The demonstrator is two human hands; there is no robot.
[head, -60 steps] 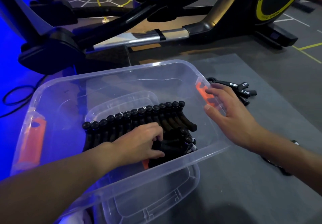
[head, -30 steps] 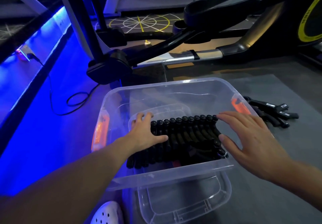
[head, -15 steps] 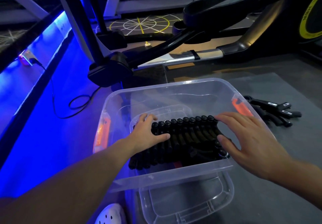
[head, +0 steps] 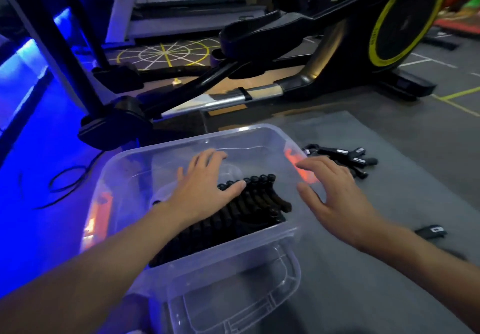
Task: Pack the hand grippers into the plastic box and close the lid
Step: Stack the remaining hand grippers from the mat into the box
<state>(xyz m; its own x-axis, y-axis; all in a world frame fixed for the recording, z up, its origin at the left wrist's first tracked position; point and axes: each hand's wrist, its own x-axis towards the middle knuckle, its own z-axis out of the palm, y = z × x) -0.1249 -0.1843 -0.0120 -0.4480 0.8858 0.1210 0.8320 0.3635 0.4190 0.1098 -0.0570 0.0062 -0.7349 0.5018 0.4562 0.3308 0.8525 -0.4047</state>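
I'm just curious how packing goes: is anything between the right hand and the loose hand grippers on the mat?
Nothing visible does. The loose hand grippers lie on the mat just beyond the open right hand, to the right of the plastic box.

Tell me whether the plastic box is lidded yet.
Open. The plastic box has no lid on; the clear lid lies beneath its near end.

Grey mat, plastic box, lid, loose hand grippers
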